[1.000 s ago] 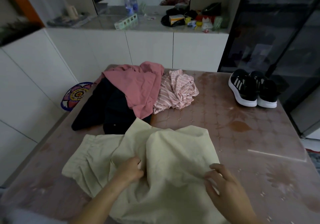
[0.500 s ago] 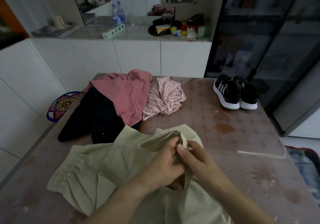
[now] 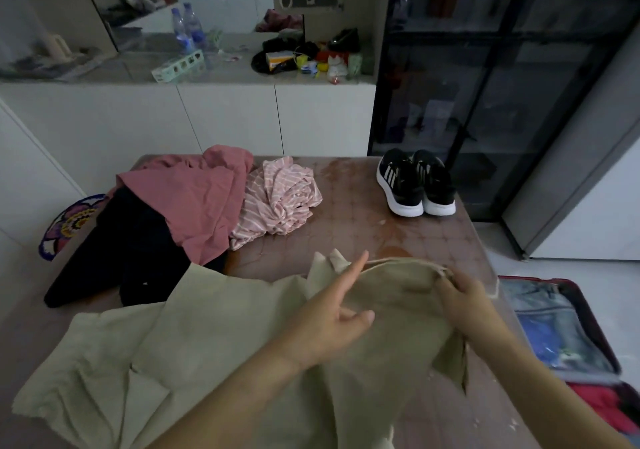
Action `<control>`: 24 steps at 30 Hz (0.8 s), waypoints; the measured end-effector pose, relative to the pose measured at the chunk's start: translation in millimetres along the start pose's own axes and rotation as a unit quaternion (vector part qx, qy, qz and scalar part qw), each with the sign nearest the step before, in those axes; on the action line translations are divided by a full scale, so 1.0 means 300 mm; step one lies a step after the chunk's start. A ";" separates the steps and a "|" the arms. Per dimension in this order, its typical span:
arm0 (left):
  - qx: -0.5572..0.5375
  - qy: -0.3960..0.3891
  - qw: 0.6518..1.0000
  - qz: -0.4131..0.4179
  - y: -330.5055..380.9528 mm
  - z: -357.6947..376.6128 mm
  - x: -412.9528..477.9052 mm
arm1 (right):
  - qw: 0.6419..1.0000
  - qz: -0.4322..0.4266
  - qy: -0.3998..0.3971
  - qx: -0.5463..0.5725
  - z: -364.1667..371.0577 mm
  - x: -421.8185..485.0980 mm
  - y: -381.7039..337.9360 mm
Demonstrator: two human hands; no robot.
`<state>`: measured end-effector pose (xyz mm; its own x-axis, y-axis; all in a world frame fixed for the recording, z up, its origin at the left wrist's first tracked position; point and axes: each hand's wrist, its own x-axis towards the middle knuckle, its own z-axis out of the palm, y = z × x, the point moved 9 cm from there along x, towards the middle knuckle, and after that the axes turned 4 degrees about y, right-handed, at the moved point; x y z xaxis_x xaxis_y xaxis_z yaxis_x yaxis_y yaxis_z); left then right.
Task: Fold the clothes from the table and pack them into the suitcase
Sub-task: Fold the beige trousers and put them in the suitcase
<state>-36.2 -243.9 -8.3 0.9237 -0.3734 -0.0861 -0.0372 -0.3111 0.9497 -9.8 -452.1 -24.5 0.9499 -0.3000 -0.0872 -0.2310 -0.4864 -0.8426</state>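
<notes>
Two hands are on the cream garment (image 3: 214,337), which lies spread across the 6 o'clock side of the bench (image 3: 408,237), its wide, creased part running out toward 8 o'clock. Your left hand (image 3: 329,324) sits over the middle of the cloth with its fingers (image 3: 353,275) straight and pressed together, pointing toward 1 o'clock, thumb held apart. Whether the palm bears down on the fabric you cannot tell. Your right hand (image 3: 465,298), at 4 o'clock from the left, pinches the garment's far edge between curled fingertips (image 3: 445,277) and lifts that hem slightly off the bench, so the edge runs taut between the two hands.

At 10 o'clock, three more clothes lie in a loose heap. A black garment (image 3: 135,254) is partly under a pink garment (image 3: 197,206), and a pink-and-white striped garment (image 3: 280,202) is crumpled just beside them toward 12 o'clock. At 1 o'clock a pair of black sneakers (image 3: 415,185) stands side by side, well apart from the clothes.

Off the bench at 4 o'clock, the suitcase (image 3: 595,324) lies open on the floor, with blue items under a clear cover and something red below that.
</notes>
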 end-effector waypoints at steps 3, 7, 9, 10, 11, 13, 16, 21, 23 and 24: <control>0.008 0.037 0.999 0.003 -0.013 0.011 0.027 | 0.999 -0.009 0.037 -0.031 -0.138 0.085 0.073; 0.205 0.117 0.970 -0.061 -0.196 -0.052 0.055 | 0.993 0.023 0.104 -0.046 -0.330 0.210 0.220; 0.317 0.108 0.930 -0.154 -0.352 -0.058 0.045 | 0.989 0.053 0.125 -0.063 -0.419 0.271 0.313; 0.356 0.091 0.908 -0.201 -0.417 -0.047 0.028 | 0.987 0.053 0.126 -0.081 -0.453 0.299 0.349; 0.383 0.071 0.890 -0.237 -0.473 -0.028 0.009 | 0.986 0.052 0.121 -0.106 -0.479 0.321 0.380; 0.421 0.046 0.865 -0.270 -0.548 0.016 -0.024 | 0.980 0.047 0.098 -0.168 -0.510 0.361 0.445; 0.448 0.052 0.841 -0.299 -0.598 0.041 -0.049 | 0.961 0.035 0.068 -0.265 -0.535 0.407 0.553; 0.439 0.094 0.829 -0.334 -0.626 0.032 -0.028 | 0.943 0.086 0.021 -0.321 -0.514 0.463 0.754; 0.441 0.095 0.828 -0.333 -0.626 0.026 -0.020 | 0.944 0.104 0.005 -0.314 -0.482 0.463 0.791; 0.440 0.104 0.832 -0.322 -0.621 0.016 -0.019 | 0.947 0.114 -0.004 -0.301 -0.465 0.456 0.795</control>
<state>-36.3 -188.1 -186.1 0.9028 0.2487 -0.3508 0.3101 -0.9417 0.1305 35.9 -723.6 -163.5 0.8614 -0.4494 -0.2366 -0.5069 -0.7892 -0.3468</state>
